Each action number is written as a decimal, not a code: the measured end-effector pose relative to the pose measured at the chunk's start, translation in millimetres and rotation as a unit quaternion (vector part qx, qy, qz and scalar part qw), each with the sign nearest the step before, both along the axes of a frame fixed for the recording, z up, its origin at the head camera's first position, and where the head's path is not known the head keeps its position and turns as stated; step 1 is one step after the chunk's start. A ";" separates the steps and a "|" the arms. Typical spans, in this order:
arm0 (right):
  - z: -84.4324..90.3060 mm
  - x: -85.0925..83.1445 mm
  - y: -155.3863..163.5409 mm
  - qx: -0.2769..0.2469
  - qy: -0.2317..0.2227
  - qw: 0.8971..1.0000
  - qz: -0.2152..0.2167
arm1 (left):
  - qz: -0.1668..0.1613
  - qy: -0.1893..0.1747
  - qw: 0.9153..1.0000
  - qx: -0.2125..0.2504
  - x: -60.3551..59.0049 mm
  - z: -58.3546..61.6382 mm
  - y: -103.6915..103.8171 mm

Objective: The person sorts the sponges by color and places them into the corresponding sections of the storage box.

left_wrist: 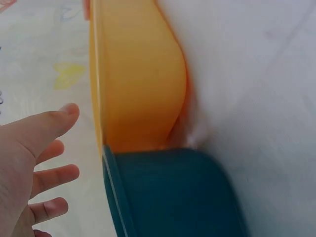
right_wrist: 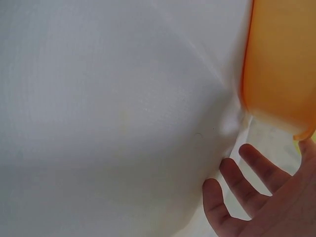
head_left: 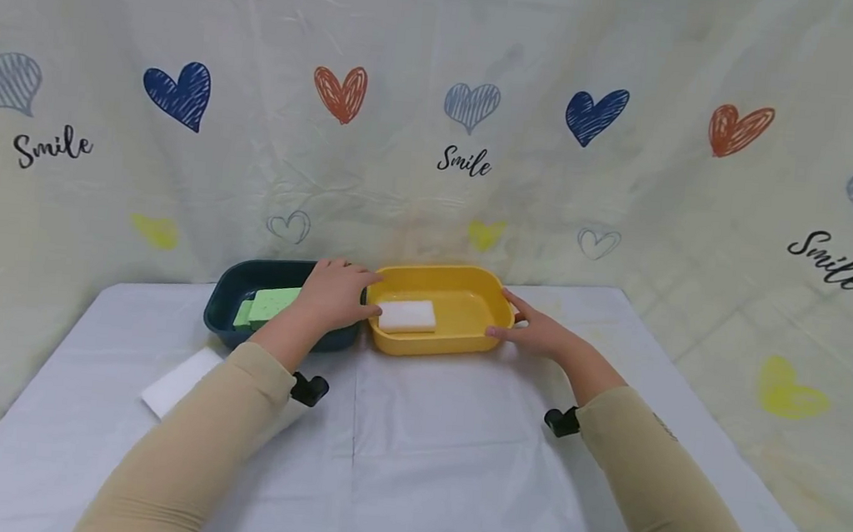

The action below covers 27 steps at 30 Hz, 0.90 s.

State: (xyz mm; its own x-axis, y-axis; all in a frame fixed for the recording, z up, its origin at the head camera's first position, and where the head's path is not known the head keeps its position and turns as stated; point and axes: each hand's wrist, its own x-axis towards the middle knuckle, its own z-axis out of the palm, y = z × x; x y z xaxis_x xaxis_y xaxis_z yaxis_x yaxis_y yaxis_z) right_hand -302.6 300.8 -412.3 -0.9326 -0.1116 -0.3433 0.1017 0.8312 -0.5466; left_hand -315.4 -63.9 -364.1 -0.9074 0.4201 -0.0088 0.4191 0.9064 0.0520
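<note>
White-covered table (head_left: 472, 453), near | right hand (head_left: 537, 331), fingers spread, at right end of yellow rounded-rectangular plastic tub (head_left: 464, 306) | left hand (head_left: 336, 292), fingers extended, at its left rim | tub far on table, beside dark teal plastic tub (head_left: 260, 274); likely light, stiff, slick; grip end rims

Yellow tray (head_left: 469, 303), centre: smooth, glossy plastic. Dark tray (head_left: 335, 339), left of centre: smooth plastic. Green blocks (head_left: 273, 300): matt, foam-like. Sleeves (head_left: 178, 455), lower frame: matt cloth. Backdrop (head_left: 401, 13), upper frame: creased, faintly glossy sheeting.
</note>
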 end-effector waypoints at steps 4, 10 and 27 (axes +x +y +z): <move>-0.2 0.0 -0.2 0.002 0.001 1.000 -0.001 | 0.009 0.006 1.000 0.012 7.9 3.8 -19.0; -1.2 -1.4 -0.5 0.005 -0.001 1.000 -0.008 | 0.023 0.012 0.999 0.026 23.3 11.8 -49.3; 0.8 2.2 -2.3 -0.003 0.007 1.000 0.008 | 0.066 0.028 0.995 0.067 89.9 7.1 -152.5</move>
